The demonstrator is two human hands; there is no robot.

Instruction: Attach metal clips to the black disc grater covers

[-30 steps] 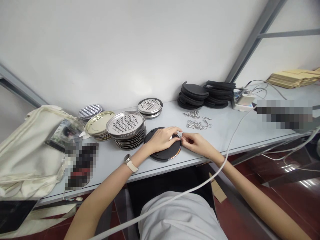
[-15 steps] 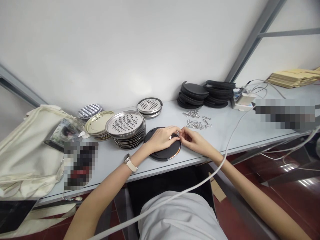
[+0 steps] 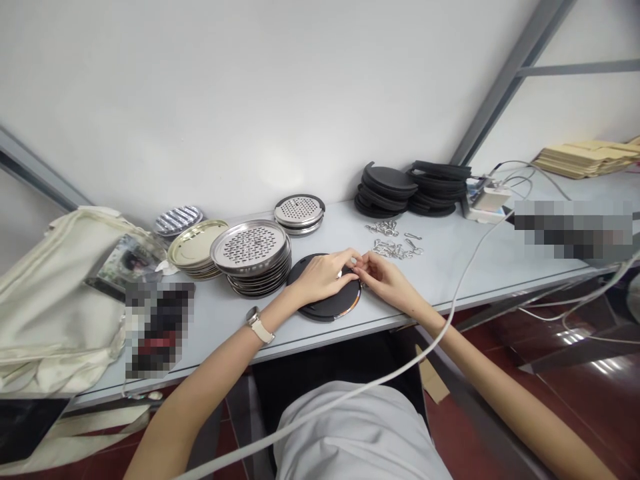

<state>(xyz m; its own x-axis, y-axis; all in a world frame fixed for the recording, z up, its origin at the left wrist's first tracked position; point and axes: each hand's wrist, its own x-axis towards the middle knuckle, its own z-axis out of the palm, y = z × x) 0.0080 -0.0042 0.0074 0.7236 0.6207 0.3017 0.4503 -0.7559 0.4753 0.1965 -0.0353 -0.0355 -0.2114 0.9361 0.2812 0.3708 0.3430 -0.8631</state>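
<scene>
A black round disc (image 3: 327,303) lies on the pale grey table (image 3: 480,263) near its front edge. My left hand (image 3: 323,275) rests on the disc with its fingers curled, and its fingertips meet those of my right hand (image 3: 387,277) at the disc's far right rim. Both hands pinch a small metal piece (image 3: 356,264) there; it is too small to name. A loose heap of small metal clips (image 3: 395,241) lies just beyond my right hand.
Stacked perforated steel plates (image 3: 253,257), gold-rimmed plates (image 3: 195,250) and a smaller steel stack (image 3: 299,213) stand left. Black disc stacks (image 3: 413,187) and a charger (image 3: 487,200) sit at the back right. A cream bag (image 3: 55,293) fills the left. A white cable (image 3: 450,307) crosses my right arm.
My right hand has crept a little up and left, closing tighter against my left fingertips at the disc's rim. My left hand has barely shifted.
</scene>
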